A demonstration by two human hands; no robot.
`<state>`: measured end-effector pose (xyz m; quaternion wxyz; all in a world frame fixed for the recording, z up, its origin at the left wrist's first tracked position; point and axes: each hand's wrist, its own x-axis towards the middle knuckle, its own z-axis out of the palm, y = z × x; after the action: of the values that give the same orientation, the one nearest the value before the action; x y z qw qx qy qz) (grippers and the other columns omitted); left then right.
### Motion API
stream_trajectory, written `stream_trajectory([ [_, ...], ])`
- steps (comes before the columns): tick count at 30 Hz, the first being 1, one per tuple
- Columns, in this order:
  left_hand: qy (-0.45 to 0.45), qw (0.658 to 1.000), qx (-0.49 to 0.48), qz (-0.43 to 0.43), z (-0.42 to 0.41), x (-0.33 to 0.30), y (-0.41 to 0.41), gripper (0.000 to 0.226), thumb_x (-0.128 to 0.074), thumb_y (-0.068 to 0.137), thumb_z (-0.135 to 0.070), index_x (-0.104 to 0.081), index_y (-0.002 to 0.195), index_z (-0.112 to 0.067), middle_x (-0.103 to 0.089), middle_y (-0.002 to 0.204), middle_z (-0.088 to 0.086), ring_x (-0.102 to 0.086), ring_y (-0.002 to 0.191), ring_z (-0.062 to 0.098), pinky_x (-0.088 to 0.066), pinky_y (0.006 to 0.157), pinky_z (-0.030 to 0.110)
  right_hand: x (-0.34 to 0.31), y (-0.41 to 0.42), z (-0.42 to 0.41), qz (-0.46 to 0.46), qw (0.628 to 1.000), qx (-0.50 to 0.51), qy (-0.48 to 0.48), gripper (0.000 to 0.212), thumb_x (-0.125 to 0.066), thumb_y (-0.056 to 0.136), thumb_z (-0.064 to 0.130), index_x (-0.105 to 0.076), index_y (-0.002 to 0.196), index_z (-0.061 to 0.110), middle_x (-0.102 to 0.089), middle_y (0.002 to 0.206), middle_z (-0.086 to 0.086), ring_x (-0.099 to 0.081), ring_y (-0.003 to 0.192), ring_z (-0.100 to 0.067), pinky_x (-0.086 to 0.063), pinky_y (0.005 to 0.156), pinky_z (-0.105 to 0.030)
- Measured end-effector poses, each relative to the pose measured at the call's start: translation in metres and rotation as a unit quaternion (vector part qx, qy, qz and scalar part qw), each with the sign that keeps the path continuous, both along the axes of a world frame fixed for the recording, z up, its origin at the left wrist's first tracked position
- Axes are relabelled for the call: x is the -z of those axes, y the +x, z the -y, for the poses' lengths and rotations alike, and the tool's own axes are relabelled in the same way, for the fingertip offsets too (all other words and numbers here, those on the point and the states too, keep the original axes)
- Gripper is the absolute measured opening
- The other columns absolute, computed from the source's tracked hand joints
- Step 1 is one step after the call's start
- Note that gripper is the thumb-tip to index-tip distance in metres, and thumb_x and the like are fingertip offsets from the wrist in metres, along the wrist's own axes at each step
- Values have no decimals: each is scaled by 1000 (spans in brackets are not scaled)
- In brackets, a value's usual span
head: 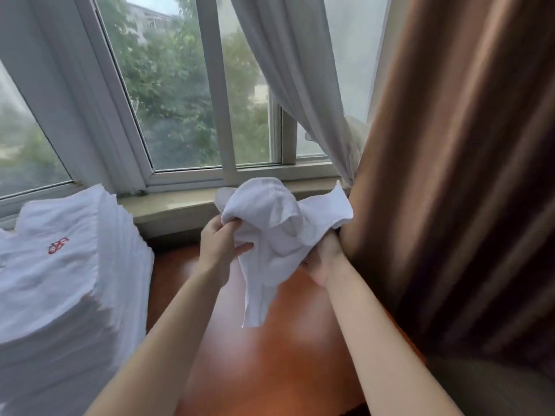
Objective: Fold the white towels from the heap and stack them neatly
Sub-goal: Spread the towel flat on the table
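A crumpled white towel [270, 235] hangs in the air above the reddish-brown wooden table [270, 355], one corner drooping toward the tabletop. My left hand [219, 250] grips its left side with thumb and fingers curled into the cloth. My right hand [322, 259] holds its right side from below, partly hidden by the fabric. A tall stack of folded white towels [66, 280] stands at the left, its top one bearing a small red emblem [58, 245].
A heavy brown curtain [465, 175] hangs close against my right hand and arm. A white sheer curtain [300, 85] drapes before the window [180, 100]. The stone windowsill [180, 205] runs behind the table.
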<state>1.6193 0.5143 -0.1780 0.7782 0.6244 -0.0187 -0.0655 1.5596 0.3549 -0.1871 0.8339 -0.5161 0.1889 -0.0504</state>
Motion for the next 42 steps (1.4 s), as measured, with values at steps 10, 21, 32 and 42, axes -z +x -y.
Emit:
stream_trajectory([
  [10,37,995,-28,-84,118,81,36,15,-56,91,-18,-67,81,-19,-71,78,-5,-67,71,12,-53,52,24,71,41,116,-126,991,31,24,36,-53,93,46,-67,112,18,-74,103,-7,-68,99,-29,-55,84,-41],
  [21,98,980,-79,-152,217,118,44,12,-57,94,-26,-65,99,-18,-69,95,0,-66,88,19,-53,58,26,107,62,212,-214,975,-39,32,34,-59,91,48,-65,112,22,-74,101,-5,-69,96,-27,-59,76,-40],
  [32,147,927,-231,-258,252,123,-51,10,-52,86,-9,-57,77,-12,-51,56,0,-43,49,14,-31,44,19,107,55,258,-350,888,-278,-111,30,-57,93,41,-58,98,11,-64,86,-6,-60,71,-19,-48,56,-25],
  [42,148,925,-229,-266,143,65,-17,23,-65,81,-35,-66,81,-12,-56,72,8,-52,60,20,-42,55,26,63,151,152,-125,922,-360,-72,37,-43,97,48,-59,116,20,-71,101,-2,-68,86,-18,-56,75,-32],
])
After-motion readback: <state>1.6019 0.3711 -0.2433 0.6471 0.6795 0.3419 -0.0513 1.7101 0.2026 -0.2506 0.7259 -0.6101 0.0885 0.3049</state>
